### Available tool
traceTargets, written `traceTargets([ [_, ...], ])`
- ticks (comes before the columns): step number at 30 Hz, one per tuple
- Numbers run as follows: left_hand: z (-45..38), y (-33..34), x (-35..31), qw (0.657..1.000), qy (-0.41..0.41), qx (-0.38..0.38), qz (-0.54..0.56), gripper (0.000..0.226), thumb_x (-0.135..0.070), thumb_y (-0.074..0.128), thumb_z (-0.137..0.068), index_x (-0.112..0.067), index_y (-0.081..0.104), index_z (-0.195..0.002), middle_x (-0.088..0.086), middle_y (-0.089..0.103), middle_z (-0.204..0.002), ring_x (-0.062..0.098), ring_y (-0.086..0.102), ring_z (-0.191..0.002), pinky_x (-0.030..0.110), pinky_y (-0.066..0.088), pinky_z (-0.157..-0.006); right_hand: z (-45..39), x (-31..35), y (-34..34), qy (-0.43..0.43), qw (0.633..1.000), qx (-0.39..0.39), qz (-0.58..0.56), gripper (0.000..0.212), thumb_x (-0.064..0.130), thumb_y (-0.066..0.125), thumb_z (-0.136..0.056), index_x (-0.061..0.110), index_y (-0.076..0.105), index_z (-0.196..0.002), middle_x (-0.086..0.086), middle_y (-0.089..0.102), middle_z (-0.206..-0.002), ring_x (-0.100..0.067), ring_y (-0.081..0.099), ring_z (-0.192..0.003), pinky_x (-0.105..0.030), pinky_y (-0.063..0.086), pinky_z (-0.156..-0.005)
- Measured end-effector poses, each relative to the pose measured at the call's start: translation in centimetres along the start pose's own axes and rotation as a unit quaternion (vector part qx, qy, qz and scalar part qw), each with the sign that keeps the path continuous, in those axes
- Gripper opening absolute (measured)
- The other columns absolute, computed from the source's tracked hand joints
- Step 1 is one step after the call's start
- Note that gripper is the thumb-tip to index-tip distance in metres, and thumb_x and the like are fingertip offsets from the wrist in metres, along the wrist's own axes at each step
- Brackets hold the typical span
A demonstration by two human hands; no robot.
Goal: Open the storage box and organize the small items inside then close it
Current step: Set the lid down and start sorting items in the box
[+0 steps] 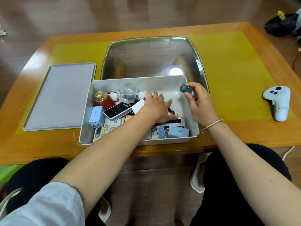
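Observation:
The white storage box [86, 121] stands uncovered at the table's near edge, and its grey lid [60, 97] lies flat to its left. Inside are several small items: a red jar with a gold cap [104, 99], a clear dome [127, 95], a black-and-white remote [118, 110], a blue charger [96, 117] and a blue-grey block [178, 131]. My left hand [157, 108] reaches into the box with straight fingers resting on the items. My right hand [197, 103] hovers over the box's right side and pinches a small dark grey object [184, 88].
A clear plastic cover [153, 57] lies on the table behind the box. A white game controller [277, 101] rests at the right on the yellow mat [236, 62]. A dark bag [283, 23] sits on the floor at far right.

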State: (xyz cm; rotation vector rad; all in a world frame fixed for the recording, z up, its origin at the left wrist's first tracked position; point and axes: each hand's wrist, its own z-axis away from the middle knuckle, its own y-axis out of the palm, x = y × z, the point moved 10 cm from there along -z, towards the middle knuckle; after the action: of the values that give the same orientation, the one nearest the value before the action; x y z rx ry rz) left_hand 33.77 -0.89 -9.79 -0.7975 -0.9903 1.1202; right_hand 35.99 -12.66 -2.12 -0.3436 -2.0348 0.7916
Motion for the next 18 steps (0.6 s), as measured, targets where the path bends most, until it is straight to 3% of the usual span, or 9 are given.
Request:
traceTargets([
  [7,1.8,0.1,0.0,1.000,0.019,-0.014,-0.019,0.081,-0.077,0.024,-0.086,-0.024,0.031,-0.146,0.008,0.034,-0.146,0.030,0.031,-0.135,0.047,0.024,-0.105,-0.1,0.2,0.0,-0.006,1.000,0.009,0.007,0.021,0.008,0.057,-0.091,0.006,0.059,-0.112,-0.005,0.060,-0.101,-0.012,0.049,-0.086,-0.022,0.039,-0.075],
  [9,2.1,-0.3,0.0,0.999,0.018,-0.028,-0.007,0.073,-0.071,0.025,-0.090,-0.023,0.038,-0.143,0.008,0.035,-0.146,0.029,0.029,-0.136,0.048,0.023,-0.108,-0.1,0.2,-0.2,-0.003,1.000,0.001,0.013,0.021,0.010,0.061,-0.089,0.008,0.061,-0.110,-0.002,0.062,-0.098,-0.012,0.050,-0.085,-0.022,0.039,-0.074],
  [12,2.3,-1.1,-0.1,0.996,0.037,-0.069,0.032,0.059,-0.059,0.027,-0.097,-0.021,0.053,-0.134,0.006,0.033,-0.150,0.025,0.023,-0.141,0.047,0.019,-0.111,0.0,-0.3,-0.4,0.014,1.000,-0.018,0.019,0.020,0.015,0.067,-0.085,0.011,0.063,-0.105,0.009,0.057,-0.090,-0.008,0.047,-0.075,-0.013,0.034,-0.067],
  [16,2.4,-1.9,0.7,0.983,0.049,-0.125,0.123,0.044,-0.046,0.035,-0.100,-0.018,0.063,-0.119,0.001,0.053,-0.131,0.022,0.046,-0.123,0.040,0.030,-0.102,0.1,-0.4,-0.5,0.022,0.999,-0.027,0.020,0.022,0.020,0.072,-0.082,0.014,0.064,-0.101,0.008,0.056,-0.086,-0.003,0.046,-0.068,-0.005,0.031,-0.063],
  [18,2.4,-2.2,1.0,0.977,0.052,-0.146,0.147,0.039,-0.043,0.040,-0.099,-0.017,0.062,-0.118,0.000,0.057,-0.125,0.022,0.048,-0.119,0.039,0.033,-0.097,0.1,-0.3,-0.6,0.022,0.999,-0.027,0.030,0.022,0.022,0.072,-0.081,0.015,0.065,-0.101,0.007,0.056,-0.084,-0.006,0.047,-0.070,-0.003,0.032,-0.063],
])
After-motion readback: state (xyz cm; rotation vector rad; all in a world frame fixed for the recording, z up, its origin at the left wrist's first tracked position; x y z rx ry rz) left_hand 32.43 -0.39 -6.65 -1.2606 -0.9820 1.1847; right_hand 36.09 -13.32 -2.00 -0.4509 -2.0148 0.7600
